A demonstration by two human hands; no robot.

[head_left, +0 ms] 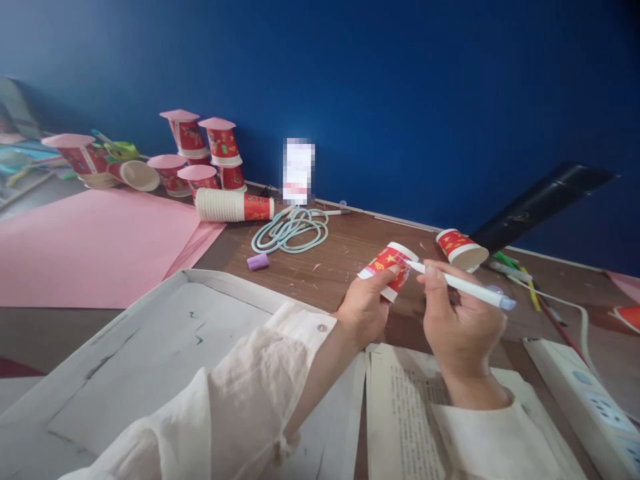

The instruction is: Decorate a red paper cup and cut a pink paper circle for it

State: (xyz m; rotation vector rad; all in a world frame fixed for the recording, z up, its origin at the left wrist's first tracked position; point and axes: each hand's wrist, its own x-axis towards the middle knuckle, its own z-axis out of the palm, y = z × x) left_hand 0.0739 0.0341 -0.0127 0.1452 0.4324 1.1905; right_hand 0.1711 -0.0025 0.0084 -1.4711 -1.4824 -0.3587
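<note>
Cream sleeves fill the bottom of the view, and from them both hands reach forward over the brown surface (320, 267). Printed pages (400, 413) lie under the forearms, beside a big white sheet (150, 347) with dark marks. Held just above the surface, the left hand (364, 303) is closed round a red paper cup (389, 267), thumb on the near side and fingers wrapped behind, the cup tipped on its side with its white mouth facing up and to the right. Closed in a writing grip, the right hand (457, 313) holds a white pen (463, 285) whose tip meets the cup's rim while its blue end points to the right. Such a cup looks light and thin-walled, so it would likely dent under a hard squeeze; the stiff rolled rim and the base seem the safest places to hold, with a gentle wrap round the middle as now. Both wrists are bent slightly inward, so the hands face each other and stand close together. Another red cup (461, 248) lies on its side just beyond the pen. Farther left are a pink sheet (90, 247), a sleeve of stacked cups (233, 205), a coiled cable (293, 230) and a cluster of upturned cups with pink tops (200, 153) against the blue wall. A power strip (590, 400) sits at the right.
</note>
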